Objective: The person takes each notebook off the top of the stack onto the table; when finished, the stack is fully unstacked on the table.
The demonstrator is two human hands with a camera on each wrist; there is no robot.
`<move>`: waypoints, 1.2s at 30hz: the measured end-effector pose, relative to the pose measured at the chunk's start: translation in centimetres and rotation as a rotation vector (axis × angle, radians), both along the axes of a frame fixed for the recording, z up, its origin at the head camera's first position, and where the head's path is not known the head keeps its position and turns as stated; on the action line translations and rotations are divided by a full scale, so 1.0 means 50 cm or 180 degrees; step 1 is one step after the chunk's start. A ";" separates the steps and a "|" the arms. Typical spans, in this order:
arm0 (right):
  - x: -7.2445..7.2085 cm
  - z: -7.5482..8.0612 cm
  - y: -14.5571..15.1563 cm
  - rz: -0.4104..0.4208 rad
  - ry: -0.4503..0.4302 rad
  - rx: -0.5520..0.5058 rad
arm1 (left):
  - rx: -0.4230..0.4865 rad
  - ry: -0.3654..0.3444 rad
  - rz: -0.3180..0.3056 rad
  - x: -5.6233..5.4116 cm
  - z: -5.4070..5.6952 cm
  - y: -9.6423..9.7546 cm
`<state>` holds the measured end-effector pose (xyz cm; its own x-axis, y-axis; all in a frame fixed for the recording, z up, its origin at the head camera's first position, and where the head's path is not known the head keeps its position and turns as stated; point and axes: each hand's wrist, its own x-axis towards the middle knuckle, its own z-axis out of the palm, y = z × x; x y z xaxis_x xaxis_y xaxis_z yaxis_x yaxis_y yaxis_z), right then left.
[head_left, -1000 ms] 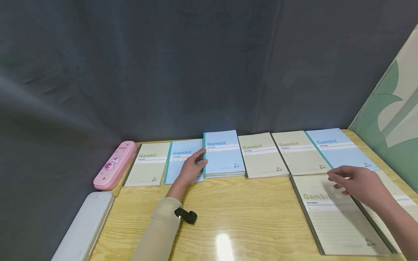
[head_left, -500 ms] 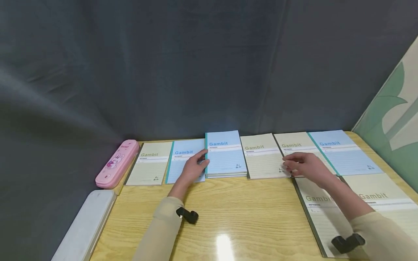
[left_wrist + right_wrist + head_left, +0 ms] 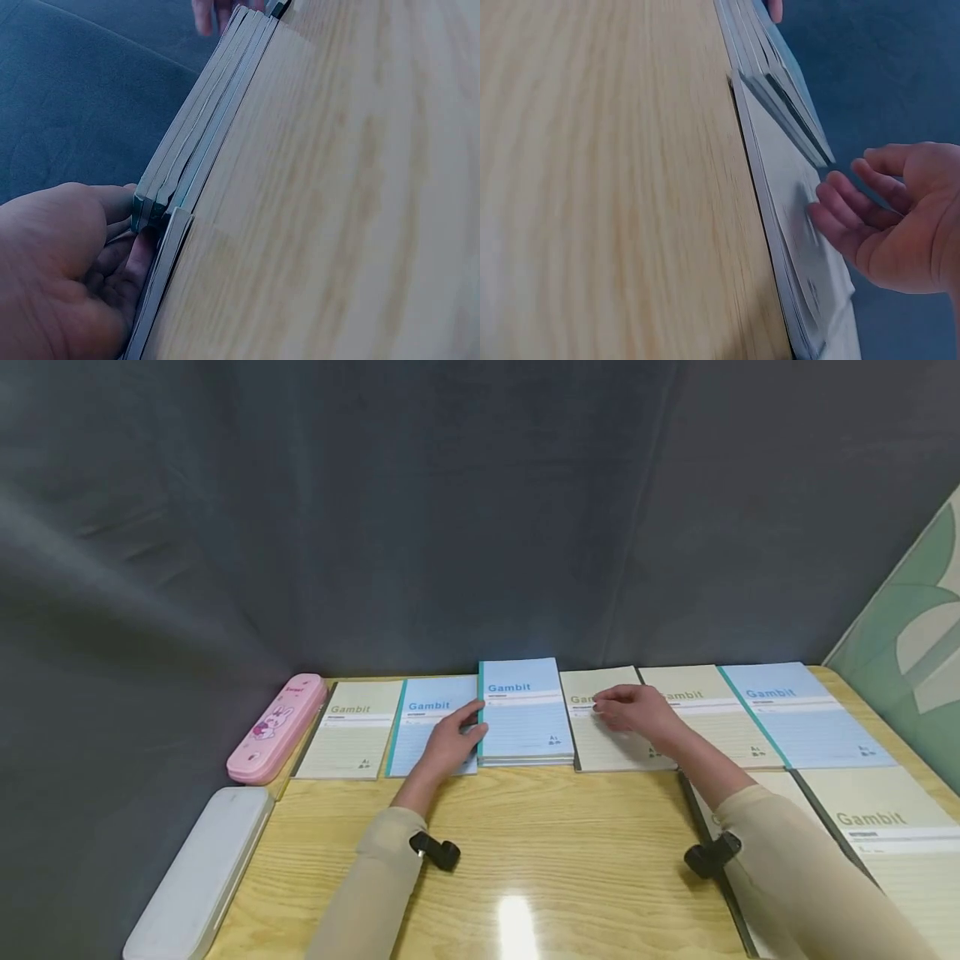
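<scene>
Lying before me on the tabletop are eight notebook covers face up: three blue and five beige. Six make a row along the back, running beige, blue, a blue-topped stack, beige, beige, blue. The stack is several notebooks thick, though I cannot count its layers surely. Two more beige notebooks lie in front at the right, one partly beneath my right sleeve.

My left hand is loosely open, holding nothing closed within it; its fingertips rest against the stack's teal spine. My right hand is also relaxed, fingers slightly bent and empty, over the beige notebook just right of the stack; I cannot tell whether it touches the cover.

At the left are two cases: one pink, one white.
</scene>
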<state>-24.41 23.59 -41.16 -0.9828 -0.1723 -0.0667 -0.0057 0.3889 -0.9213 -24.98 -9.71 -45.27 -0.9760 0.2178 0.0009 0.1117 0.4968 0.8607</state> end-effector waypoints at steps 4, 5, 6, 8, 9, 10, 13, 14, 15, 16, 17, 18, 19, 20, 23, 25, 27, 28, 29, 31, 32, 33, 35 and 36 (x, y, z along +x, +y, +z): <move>-0.027 -0.015 -0.033 -0.0031 -0.0060 -0.0322 | 0.0008 0.0011 -0.0027 -0.001 0.000 0.003; -0.032 -0.017 -0.042 -0.0059 -0.0077 -0.0354 | 0.0018 0.0013 -0.0029 -0.001 0.000 0.004; -0.036 -0.020 -0.051 -0.0075 -0.0079 -0.0360 | 0.0031 0.0014 -0.0036 -0.001 0.001 0.005; -0.045 -0.024 -0.068 -0.0129 -0.0074 -0.0313 | 0.0050 0.0016 -0.0042 -0.001 0.001 0.006; -0.050 -0.027 -0.076 -0.0168 -0.0077 -0.0270 | 0.0055 0.0014 -0.0044 -0.001 0.001 0.006; -0.054 -0.030 -0.083 -0.0217 -0.0070 -0.0202 | 0.0053 0.0013 -0.0046 -0.001 0.001 0.006; -0.066 -0.039 -0.099 -0.0345 0.0025 0.0055 | 0.0045 0.0002 -0.0048 0.001 0.002 0.006; -0.069 -0.043 -0.103 -0.0386 0.0074 0.0159 | 0.0044 0.0001 -0.0041 0.001 0.002 0.005; -0.072 -0.046 -0.107 -0.0429 0.0132 0.0253 | 0.0044 -0.0003 -0.0033 0.001 0.003 0.005; -0.074 -0.049 -0.109 -0.0467 0.0190 0.0337 | 0.0049 -0.0008 -0.0026 0.001 0.003 0.004; -0.075 -0.051 -0.112 -0.0492 0.0247 0.0396 | 0.0051 -0.0010 -0.0019 0.001 0.003 0.004; -0.076 -0.053 -0.114 -0.0520 0.0288 0.0444 | 0.0048 -0.0010 -0.0011 0.001 0.003 0.004; -0.077 -0.055 -0.115 -0.0550 0.0313 0.0479 | 0.0049 -0.0008 -0.0002 0.001 0.003 0.003; -0.077 -0.055 -0.116 -0.0559 0.0334 0.0477 | 0.0048 0.0001 -0.0003 0.001 0.002 0.003; -0.078 -0.056 -0.116 -0.0579 0.0332 0.0437 | 0.0022 0.0038 -0.0015 -0.001 -0.001 0.002; -0.078 -0.055 -0.114 -0.0573 0.0303 0.0407 | 0.0007 0.0063 -0.0028 -0.001 -0.003 0.001; -0.078 -0.055 -0.111 -0.0555 0.0289 0.0408 | -0.0017 0.0079 -0.0045 -0.003 -0.005 0.001; -0.078 -0.054 -0.109 -0.0547 0.0264 0.0401 | -0.0031 0.0090 -0.0056 -0.003 -0.006 0.000; -0.078 -0.054 -0.107 -0.0537 0.0239 0.0376 | -0.0035 0.0092 -0.0067 -0.004 -0.006 0.000; -0.077 -0.052 -0.103 -0.0538 0.0145 0.0280 | -0.0042 0.0090 -0.0078 -0.004 -0.006 -0.001; -0.076 -0.051 -0.101 -0.0542 0.0080 0.0201 | -0.0045 0.0090 -0.0080 -0.005 -0.007 -0.001; -0.075 -0.049 -0.099 -0.0528 0.0023 0.0128 | -0.0045 0.0089 -0.0077 -0.006 -0.007 -0.001; -0.072 -0.047 -0.097 -0.0517 -0.0082 -0.0003 | -0.0032 0.0082 -0.0056 -0.007 -0.008 -0.001; -0.070 -0.046 -0.096 -0.0512 -0.0112 -0.0033 | -0.0039 0.0091 -0.0054 -0.008 -0.009 0.000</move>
